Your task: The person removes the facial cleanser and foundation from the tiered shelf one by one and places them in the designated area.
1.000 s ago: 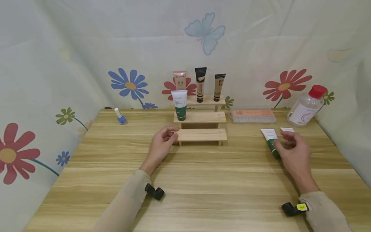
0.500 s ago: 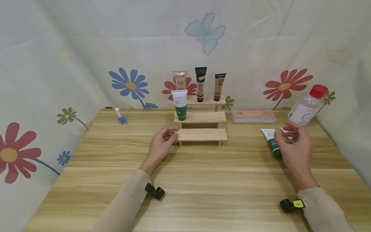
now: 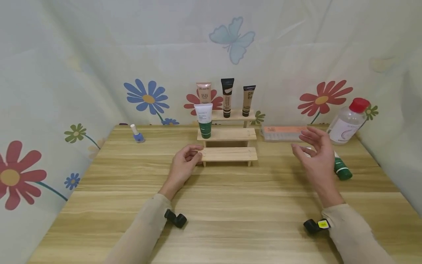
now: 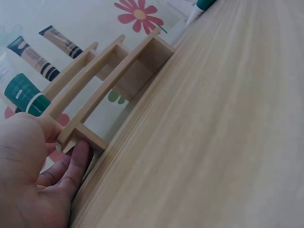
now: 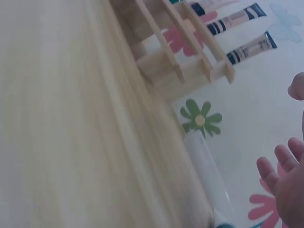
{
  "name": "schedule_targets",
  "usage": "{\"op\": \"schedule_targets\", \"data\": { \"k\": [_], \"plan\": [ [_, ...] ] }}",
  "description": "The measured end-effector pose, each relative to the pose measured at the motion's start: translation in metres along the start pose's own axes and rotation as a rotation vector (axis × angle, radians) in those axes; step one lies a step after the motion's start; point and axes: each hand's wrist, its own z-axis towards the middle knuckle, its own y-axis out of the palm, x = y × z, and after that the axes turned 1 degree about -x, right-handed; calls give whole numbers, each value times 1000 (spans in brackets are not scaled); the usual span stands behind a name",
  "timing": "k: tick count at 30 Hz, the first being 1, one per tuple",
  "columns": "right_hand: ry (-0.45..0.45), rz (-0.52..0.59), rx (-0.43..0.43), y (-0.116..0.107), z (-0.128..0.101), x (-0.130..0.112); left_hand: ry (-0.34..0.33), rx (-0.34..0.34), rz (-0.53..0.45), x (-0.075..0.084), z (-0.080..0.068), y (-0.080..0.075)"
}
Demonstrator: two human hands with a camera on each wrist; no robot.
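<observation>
A person's left hand grips the left end of the wooden rack's lowest step. The right hand hovers above the table, fingers spread, empty. A green tube lies just beside it.

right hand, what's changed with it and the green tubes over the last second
The right hand lifted off the lying green tube and moved up and left, fingers spread, holding nothing. Only one lying tube shows now, partly hidden behind the hand. The left hand stayed at the wooden stand; the standing tubes did not move.
</observation>
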Motion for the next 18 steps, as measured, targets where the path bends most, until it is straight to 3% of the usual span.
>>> {"op": "schedule_targets", "data": {
  "k": [9, 18],
  "plan": [
    [-74, 171, -105, 55, 10, -22, -4, -4, -20, 0, -1, 1],
    [-115, 255, -204, 119, 16, -42, 0, 5, -13, 0, 0, 0]
  ]
}}
